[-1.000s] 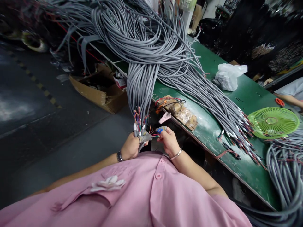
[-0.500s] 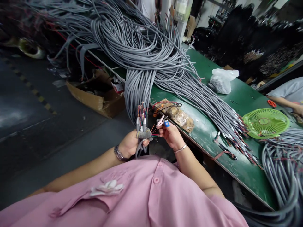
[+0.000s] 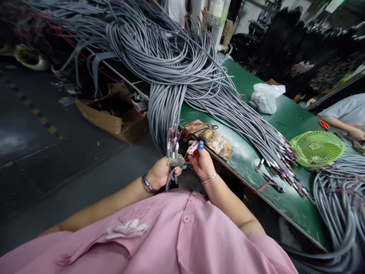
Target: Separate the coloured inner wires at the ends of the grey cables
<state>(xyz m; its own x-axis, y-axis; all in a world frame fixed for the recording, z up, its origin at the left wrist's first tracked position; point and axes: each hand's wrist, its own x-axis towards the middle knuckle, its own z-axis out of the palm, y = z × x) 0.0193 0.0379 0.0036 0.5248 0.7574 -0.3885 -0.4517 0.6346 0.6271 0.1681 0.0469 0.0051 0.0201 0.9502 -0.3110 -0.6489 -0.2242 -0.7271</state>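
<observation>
The left hand (image 3: 159, 173) is closed around a small bundle of grey cables (image 3: 172, 149), its thumb side grey-covered; their stripped, multicoloured ends stand up at 1 o'clock from that hand. Coloured wires (image 3: 188, 162) stick out from the bundle toward 3 o'clock, reaching the right hand (image 3: 203, 163). The right fingers are curled narrow; whether they pinch the wires cannot be told. A second ago the right thumb, with its blue cover (image 3: 201, 145), pointed toward 9 o'clock; now it points up to 12. A pink clip (image 3: 193, 147) is just by the fingertips at 11 o'clock, nearer to them than before.

Outward from both hands, a wrapped block (image 3: 219, 141) rests on the green table (image 3: 242, 83) at 2 o'clock, with a white plastic bag (image 3: 266, 98) farther along. A large heap of grey cable (image 3: 159, 57) fills 12 o'clock. At 3 o'clock is a green fan (image 3: 317, 149); its hub mark is too small to read. Beyond it, a co-worker's hand (image 3: 357, 134) now shows, previously out of view. A cardboard box (image 3: 114, 123) sits at 10 o'clock.
</observation>
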